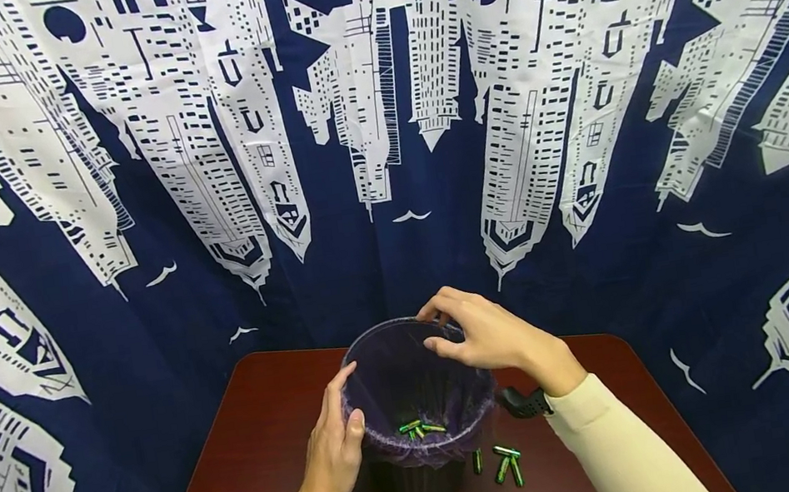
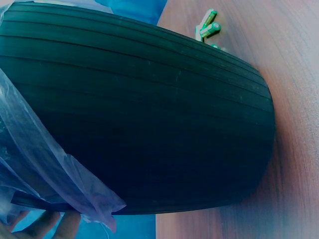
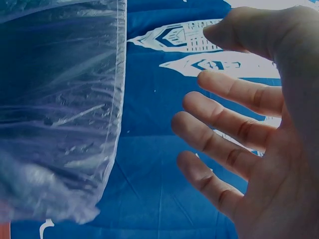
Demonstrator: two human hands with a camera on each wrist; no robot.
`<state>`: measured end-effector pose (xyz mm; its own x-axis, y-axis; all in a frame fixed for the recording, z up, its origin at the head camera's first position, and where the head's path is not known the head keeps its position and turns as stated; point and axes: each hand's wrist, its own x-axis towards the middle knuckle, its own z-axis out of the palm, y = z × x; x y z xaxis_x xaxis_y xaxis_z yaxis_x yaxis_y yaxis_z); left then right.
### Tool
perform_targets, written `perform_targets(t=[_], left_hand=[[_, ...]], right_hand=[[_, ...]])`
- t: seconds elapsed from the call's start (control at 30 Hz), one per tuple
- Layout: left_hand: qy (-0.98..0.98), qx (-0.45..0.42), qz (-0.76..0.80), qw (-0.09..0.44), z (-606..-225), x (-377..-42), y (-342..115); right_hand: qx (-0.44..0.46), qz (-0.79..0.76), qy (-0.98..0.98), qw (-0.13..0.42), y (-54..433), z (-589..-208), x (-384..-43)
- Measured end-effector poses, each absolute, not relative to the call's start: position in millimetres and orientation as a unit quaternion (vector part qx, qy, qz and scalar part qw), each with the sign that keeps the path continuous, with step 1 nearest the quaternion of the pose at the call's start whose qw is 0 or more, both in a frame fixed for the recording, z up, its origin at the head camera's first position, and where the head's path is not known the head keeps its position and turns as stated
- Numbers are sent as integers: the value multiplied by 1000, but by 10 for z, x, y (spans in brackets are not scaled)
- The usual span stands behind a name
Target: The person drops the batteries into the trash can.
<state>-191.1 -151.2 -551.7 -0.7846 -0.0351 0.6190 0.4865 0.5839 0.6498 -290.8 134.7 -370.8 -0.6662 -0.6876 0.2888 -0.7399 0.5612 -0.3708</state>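
Observation:
A black ribbed trash bin (image 1: 418, 482) stands upright on the table, also seen from the side as a dark bin wall (image 2: 149, 114) in the left wrist view. A translucent purple bag (image 1: 466, 431) lines it and folds over its rim. Several green batteries (image 1: 420, 428) lie at the bottom inside. My left hand (image 1: 335, 448) rests against the left side of the rim, its thumb apart from its fingers. My right hand (image 1: 485, 330) hovers at the far right of the rim; in the right wrist view its spread fingers (image 3: 219, 134) hold nothing, beside the bag.
Several more green batteries (image 1: 509, 465) lie on the reddish-brown table (image 1: 241, 444), right of the bin. A dark blue curtain (image 1: 383, 273) with white city buildings hangs behind the table. A black watch band (image 1: 526, 402) is on the right wrist.

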Motion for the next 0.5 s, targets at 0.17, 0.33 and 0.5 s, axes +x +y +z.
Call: perform_targets(t=[0.17,0.33,0.5], left_hand=[[-838,-135,-437,298,-5507,-1904,-1527],[-838,-134,-438,297,-5509,-1905,-1530],[-838,-134,-445,286,-5515,-1902,-1523]], right_hand=[[397,246,-882,63,1473,-3756,-2917],[386,250,-885,78,1608,-3798,-2925],[381,253,-884,100,1756,-3868,-2948]])
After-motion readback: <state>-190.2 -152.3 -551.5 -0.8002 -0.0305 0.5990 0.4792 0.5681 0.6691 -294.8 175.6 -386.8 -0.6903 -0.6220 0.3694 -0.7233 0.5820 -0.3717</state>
